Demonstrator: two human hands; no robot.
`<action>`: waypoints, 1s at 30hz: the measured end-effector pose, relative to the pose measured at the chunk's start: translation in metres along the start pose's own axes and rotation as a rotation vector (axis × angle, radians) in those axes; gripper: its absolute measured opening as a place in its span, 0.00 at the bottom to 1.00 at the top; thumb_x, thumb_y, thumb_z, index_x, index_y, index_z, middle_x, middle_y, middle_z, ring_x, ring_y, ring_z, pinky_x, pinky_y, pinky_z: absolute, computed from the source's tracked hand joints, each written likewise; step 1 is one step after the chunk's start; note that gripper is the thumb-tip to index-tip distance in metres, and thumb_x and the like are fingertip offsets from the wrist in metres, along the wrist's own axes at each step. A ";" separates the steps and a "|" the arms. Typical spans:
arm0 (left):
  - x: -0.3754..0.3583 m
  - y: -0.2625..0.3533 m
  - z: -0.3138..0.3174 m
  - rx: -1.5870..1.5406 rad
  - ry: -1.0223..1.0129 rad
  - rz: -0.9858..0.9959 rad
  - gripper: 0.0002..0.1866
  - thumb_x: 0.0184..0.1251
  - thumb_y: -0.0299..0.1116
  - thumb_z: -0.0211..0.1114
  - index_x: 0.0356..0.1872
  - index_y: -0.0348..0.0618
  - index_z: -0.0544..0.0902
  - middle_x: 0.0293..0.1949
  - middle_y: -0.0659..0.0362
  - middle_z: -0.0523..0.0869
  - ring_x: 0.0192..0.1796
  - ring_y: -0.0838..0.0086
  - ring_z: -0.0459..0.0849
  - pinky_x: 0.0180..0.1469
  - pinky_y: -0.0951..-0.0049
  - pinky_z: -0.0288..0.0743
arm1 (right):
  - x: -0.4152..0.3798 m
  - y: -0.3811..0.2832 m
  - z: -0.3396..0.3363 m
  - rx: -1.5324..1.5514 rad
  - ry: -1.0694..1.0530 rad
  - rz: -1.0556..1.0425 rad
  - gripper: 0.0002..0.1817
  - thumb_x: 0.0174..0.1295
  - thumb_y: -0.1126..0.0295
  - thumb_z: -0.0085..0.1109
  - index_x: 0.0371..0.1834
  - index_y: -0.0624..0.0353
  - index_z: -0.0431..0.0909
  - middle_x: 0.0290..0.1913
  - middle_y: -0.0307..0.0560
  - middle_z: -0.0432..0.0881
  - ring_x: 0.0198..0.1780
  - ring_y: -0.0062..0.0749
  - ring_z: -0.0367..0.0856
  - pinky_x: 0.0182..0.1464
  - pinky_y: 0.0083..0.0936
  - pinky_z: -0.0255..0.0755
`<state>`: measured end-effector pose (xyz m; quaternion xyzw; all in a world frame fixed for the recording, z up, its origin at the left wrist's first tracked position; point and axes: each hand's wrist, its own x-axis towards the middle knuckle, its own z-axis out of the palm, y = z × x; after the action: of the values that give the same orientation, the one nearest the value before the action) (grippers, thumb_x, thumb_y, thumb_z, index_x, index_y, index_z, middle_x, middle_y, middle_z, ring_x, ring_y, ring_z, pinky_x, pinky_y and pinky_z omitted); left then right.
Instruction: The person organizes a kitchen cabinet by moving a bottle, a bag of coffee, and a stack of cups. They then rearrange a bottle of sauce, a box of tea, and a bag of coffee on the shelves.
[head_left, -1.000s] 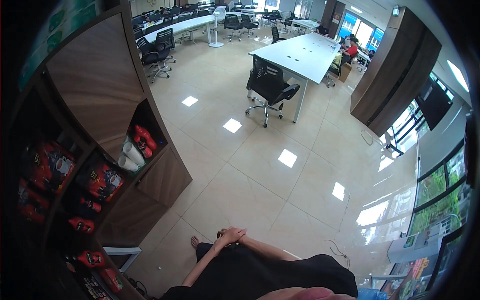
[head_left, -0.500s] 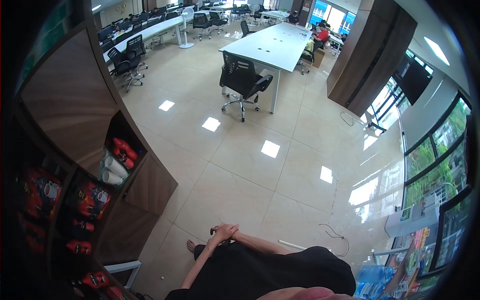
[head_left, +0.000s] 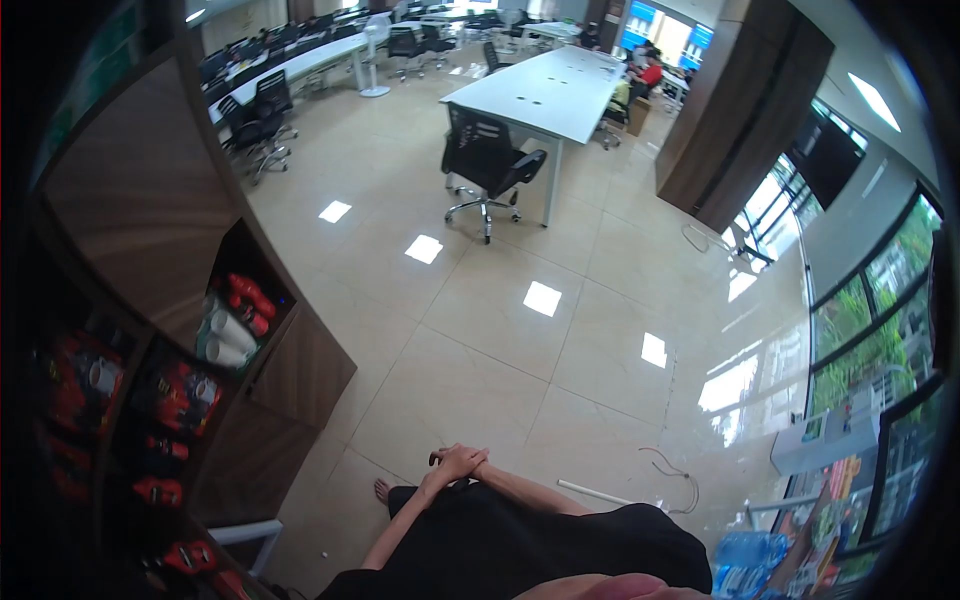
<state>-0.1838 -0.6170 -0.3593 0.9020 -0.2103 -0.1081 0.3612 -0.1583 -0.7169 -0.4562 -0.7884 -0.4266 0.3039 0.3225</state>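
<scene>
My left hand (head_left: 458, 461) and my right hand (head_left: 482, 468) are clasped in front of my body, above black clothing (head_left: 540, 545). The left one lies over the right, with its fingers closed round it. The right hand's fingers are mostly hidden beneath. A small dark shape (head_left: 434, 458) sticks out beside the left hand; what it is, I cannot make out. Below to the left, a bare foot (head_left: 382, 490) shows on the tiled floor (head_left: 455, 385).
At left stands a wooden shelf unit (head_left: 300, 370) with red bottles (head_left: 250, 295) and white cups (head_left: 228, 340). Ahead are a black office chair (head_left: 485, 160) and a long white table (head_left: 545, 90). A white rod (head_left: 592, 491), a thin cable (head_left: 680, 480) and water bottles (head_left: 745, 555) lie right. People sit far off.
My clasped hands have shifted very slightly to the right, together with the small dark shape beside them. The rest of the room looks the same.
</scene>
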 end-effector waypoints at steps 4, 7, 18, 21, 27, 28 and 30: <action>-0.004 0.015 -0.003 -0.043 -0.033 -0.193 0.21 0.75 0.51 0.47 0.46 0.57 0.88 0.46 0.55 0.90 0.49 0.48 0.85 0.42 0.34 0.71 | 0.003 0.004 0.007 0.008 -0.061 -0.038 0.21 0.63 0.59 0.59 0.58 0.53 0.75 0.48 0.52 0.83 0.51 0.44 0.82 0.53 0.42 0.74; -0.021 0.009 -0.010 -0.094 -0.013 -0.375 0.21 0.75 0.50 0.43 0.46 0.59 0.86 0.50 0.56 0.89 0.52 0.48 0.85 0.33 0.21 0.68 | 0.013 -0.010 0.012 0.035 -0.141 -0.088 0.22 0.63 0.59 0.59 0.58 0.53 0.75 0.48 0.51 0.83 0.50 0.43 0.82 0.53 0.41 0.74; -0.051 0.001 -0.013 -0.071 0.114 -0.613 0.30 0.72 0.63 0.48 0.42 0.51 0.91 0.44 0.51 0.90 0.51 0.45 0.84 0.60 0.46 0.72 | 0.048 0.017 0.034 0.468 -0.343 -0.235 0.23 0.63 0.59 0.58 0.60 0.54 0.76 0.49 0.51 0.84 0.50 0.40 0.82 0.53 0.40 0.74; -0.055 0.001 -0.022 -0.200 0.150 -0.537 0.27 0.72 0.58 0.52 0.46 0.49 0.90 0.47 0.47 0.89 0.50 0.42 0.85 0.62 0.47 0.72 | 0.048 -0.029 0.013 0.279 -0.319 -0.116 0.19 0.64 0.60 0.58 0.56 0.52 0.79 0.51 0.48 0.84 0.50 0.41 0.83 0.53 0.40 0.75; -0.046 -0.010 -0.012 -0.067 0.155 -0.459 0.26 0.72 0.58 0.52 0.40 0.50 0.91 0.43 0.50 0.90 0.48 0.44 0.85 0.58 0.47 0.74 | 0.033 -0.093 -0.045 0.116 -0.279 -0.143 0.19 0.65 0.61 0.57 0.58 0.52 0.76 0.50 0.50 0.84 0.50 0.43 0.83 0.54 0.40 0.75; -0.044 -0.008 -0.012 -0.050 0.152 -0.416 0.27 0.74 0.58 0.50 0.38 0.50 0.91 0.42 0.51 0.90 0.47 0.44 0.85 0.57 0.48 0.74 | 0.023 -0.087 -0.041 0.107 -0.242 -0.167 0.21 0.64 0.61 0.57 0.59 0.53 0.74 0.49 0.52 0.84 0.50 0.44 0.83 0.54 0.40 0.74; -0.041 -0.002 -0.016 -0.086 0.122 -0.306 0.26 0.73 0.57 0.51 0.38 0.49 0.91 0.42 0.50 0.90 0.47 0.44 0.85 0.57 0.48 0.74 | 0.035 -0.017 0.014 0.005 -0.130 -0.125 0.20 0.65 0.62 0.57 0.59 0.51 0.73 0.49 0.52 0.83 0.51 0.47 0.82 0.55 0.41 0.74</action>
<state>-0.2138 -0.5875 -0.3469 0.9121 -0.0434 -0.1158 0.3909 -0.1616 -0.6755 -0.4587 -0.7381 -0.4943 0.3349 0.3142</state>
